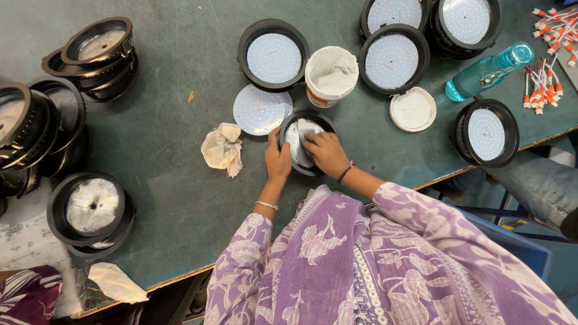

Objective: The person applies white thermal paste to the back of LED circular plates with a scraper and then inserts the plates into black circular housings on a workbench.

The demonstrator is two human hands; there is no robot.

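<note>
1. Step in hand, as I judge it: white paste is being spread inside a black round housing (308, 144) at centre frame. The right hand (325, 153) presses fingertips flat into the housing's floor, fingers extended, grasping nothing that I can see. The left hand (277, 159) grips the housing's left rim to steady it.
2. What the spreading calls for, by my reading: an even coat over the floor while the left hand keeps the housing from turning.
3. The housing sits on the green table (168, 108), near its front edge. Its floor is smeared white and its rim is dark.
4. Just upper left of it lies a loose LED disc (260, 109), face up, dotted white.
5. Just above stands a white tub (331, 73) of paste; its lid (412, 109) lies to the right.
6. A crumpled rag (223, 148) lies left of the housing. Finished lamps fill the upper right, empty housings the left.
</note>
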